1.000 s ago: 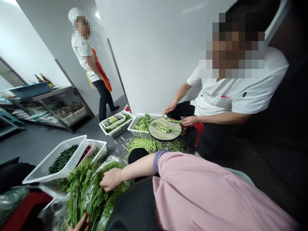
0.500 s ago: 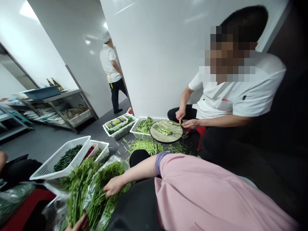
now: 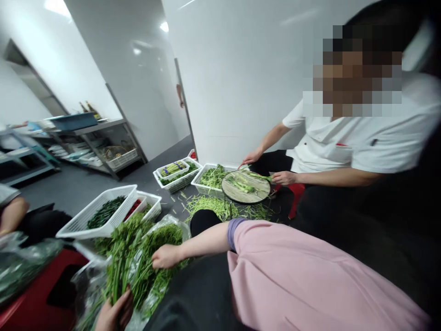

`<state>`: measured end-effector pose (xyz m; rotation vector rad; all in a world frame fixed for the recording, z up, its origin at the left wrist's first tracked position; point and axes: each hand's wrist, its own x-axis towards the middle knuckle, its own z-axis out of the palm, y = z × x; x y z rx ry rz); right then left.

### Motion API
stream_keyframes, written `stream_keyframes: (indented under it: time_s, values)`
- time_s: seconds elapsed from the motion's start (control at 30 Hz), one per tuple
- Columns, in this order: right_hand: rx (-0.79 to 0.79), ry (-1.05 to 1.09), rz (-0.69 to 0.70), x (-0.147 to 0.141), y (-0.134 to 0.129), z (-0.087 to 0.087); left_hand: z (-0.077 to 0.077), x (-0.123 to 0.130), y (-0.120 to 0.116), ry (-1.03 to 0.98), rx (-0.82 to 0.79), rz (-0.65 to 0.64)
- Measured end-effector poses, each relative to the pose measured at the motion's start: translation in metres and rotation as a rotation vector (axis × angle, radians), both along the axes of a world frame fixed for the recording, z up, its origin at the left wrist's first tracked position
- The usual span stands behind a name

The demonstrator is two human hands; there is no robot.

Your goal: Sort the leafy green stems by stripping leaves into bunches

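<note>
Bunch (image 3: 121,264), grasped low by the left hand (image 3: 116,309), beside the left edge of the greens (image 3: 167,236) in the bag (image 3: 186,230). Right hand (image 3: 167,255), curled, lies against those greens; whether it pinches any cannot be told. Step in hand: apparently picking through greens; continuing calls for steady left support and precise right-hand pinching.

Pale wall (image 3: 234,92), dark gray floor (image 3: 81,181)
</note>
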<state>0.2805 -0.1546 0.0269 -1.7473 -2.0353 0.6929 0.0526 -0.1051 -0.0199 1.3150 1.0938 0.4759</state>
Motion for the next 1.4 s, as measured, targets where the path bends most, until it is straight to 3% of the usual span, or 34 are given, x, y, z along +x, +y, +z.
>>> stream_keyframes:
  time_s: [0.07,0.13,0.2,0.33,0.4,0.5,0.6,0.77,0.87,1.0,1.23,1.3,1.4]
  values:
    - [0.081,0.014,-0.226,0.005,-0.008,0.000,0.008,0.001,-0.007,-0.165,-0.066,0.061]
    - [0.088,-0.010,-0.216,0.008,-0.010,-0.004,0.011,0.000,-0.012,-0.246,-0.072,0.067]
    - [0.089,-0.024,-0.114,0.005,-0.005,-0.012,0.008,-0.003,-0.013,-0.287,-0.087,0.062]
    - [0.200,-0.185,0.328,-0.024,0.010,-0.026,-0.005,-0.011,-0.010,-0.373,-0.183,0.016]
    - [0.162,-0.324,0.486,-0.038,0.014,-0.028,-0.008,-0.011,-0.012,-0.400,-0.223,-0.006]
    - [0.055,-0.359,0.538,-0.044,0.021,-0.022,-0.007,-0.010,-0.018,-0.410,-0.264,-0.014]
    - [-0.078,-0.159,0.575,-0.033,0.032,-0.017,-0.006,-0.010,-0.017,-0.407,-0.304,0.002]
    - [-0.592,0.296,0.450,-0.016,0.046,-0.024,-0.019,-0.011,-0.005,-0.523,-0.372,-0.011]
    - [-0.765,0.526,0.334,-0.019,0.038,-0.028,-0.020,-0.008,-0.007,-0.498,-0.384,-0.009]
    - [-0.899,0.729,0.228,-0.026,0.029,-0.038,-0.019,-0.002,-0.011,-0.450,-0.408,-0.016]
    - [-1.188,0.831,0.162,-0.025,0.034,-0.048,-0.022,0.006,-0.012,-0.401,-0.416,-0.019]
    - [-1.206,0.837,0.133,-0.025,0.033,-0.049,-0.023,0.007,-0.012,-0.396,-0.405,-0.018]
    - [-1.080,0.869,0.055,-0.032,0.026,-0.050,-0.022,0.008,-0.011,-0.387,-0.355,-0.008]
